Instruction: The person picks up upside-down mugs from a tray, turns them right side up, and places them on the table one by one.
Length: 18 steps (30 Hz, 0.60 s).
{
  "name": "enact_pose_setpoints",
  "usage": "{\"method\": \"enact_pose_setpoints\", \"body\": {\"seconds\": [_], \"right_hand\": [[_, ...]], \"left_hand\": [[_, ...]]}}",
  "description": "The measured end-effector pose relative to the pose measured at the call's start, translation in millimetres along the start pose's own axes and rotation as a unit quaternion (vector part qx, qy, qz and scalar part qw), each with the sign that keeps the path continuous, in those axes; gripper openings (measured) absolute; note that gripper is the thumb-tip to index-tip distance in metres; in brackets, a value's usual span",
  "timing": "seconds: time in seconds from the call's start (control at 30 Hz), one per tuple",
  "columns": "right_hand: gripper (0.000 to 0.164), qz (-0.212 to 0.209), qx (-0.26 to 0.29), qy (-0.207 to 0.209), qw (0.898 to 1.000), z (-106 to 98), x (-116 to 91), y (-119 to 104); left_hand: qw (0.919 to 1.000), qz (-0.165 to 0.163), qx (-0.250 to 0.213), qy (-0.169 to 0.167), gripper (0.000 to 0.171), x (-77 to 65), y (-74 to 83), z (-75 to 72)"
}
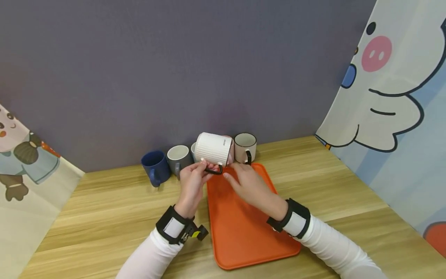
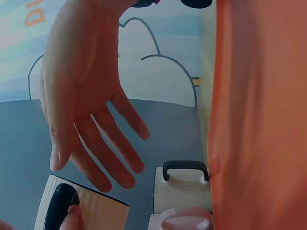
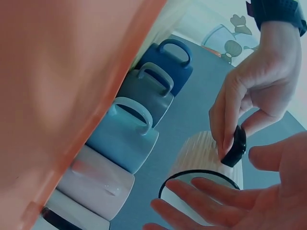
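A white ribbed mug [image 1: 213, 149] with a black rim and black handle is held up, tipped on its side with its mouth toward the right. My left hand [image 1: 191, 184] pinches its handle between thumb and fingers. The right hand [image 1: 252, 186] is beside the mug's mouth, fingers extended and holding nothing. In the right wrist view, those right fingers [image 3: 211, 196] overlap the mug's rim. Below both hands lies an orange tray [image 1: 251, 232].
Along the grey back panel stands a row of mugs: dark blue [image 1: 156, 164], grey [image 1: 179, 157], light blue [image 3: 122, 139], pink [image 3: 96, 182], and white with a black rim [image 1: 244, 145]. Wooden tabletop [image 1: 115, 217] extends around the tray. Printed cartoon sheets [image 1: 393, 85] flank both sides.
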State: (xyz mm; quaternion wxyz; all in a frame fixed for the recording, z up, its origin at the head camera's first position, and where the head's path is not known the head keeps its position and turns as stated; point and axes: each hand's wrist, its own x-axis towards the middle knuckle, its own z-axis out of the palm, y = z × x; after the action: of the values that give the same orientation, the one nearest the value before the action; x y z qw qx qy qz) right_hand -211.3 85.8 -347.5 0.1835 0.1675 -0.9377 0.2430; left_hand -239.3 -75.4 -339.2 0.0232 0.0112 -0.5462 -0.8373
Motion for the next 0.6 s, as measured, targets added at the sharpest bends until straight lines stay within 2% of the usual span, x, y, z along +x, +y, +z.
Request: {"method": "enact_pose_setpoints", "body": {"seconds": [0.4, 0.6], "right_hand": [[0.039, 0.004, 0.008, 0.022, 1.0, 1, 10, -4], [0.041, 0.032, 0.018, 0.022, 0.999, 1, 17, -7]], "left_hand": [[0.9987, 0.003, -0.047, 0.02, 0.017, 10.0, 2.0, 15.7], [0.997, 0.006, -0.072, 0.028, 0.016, 11.8, 1.7, 24.3]]}}
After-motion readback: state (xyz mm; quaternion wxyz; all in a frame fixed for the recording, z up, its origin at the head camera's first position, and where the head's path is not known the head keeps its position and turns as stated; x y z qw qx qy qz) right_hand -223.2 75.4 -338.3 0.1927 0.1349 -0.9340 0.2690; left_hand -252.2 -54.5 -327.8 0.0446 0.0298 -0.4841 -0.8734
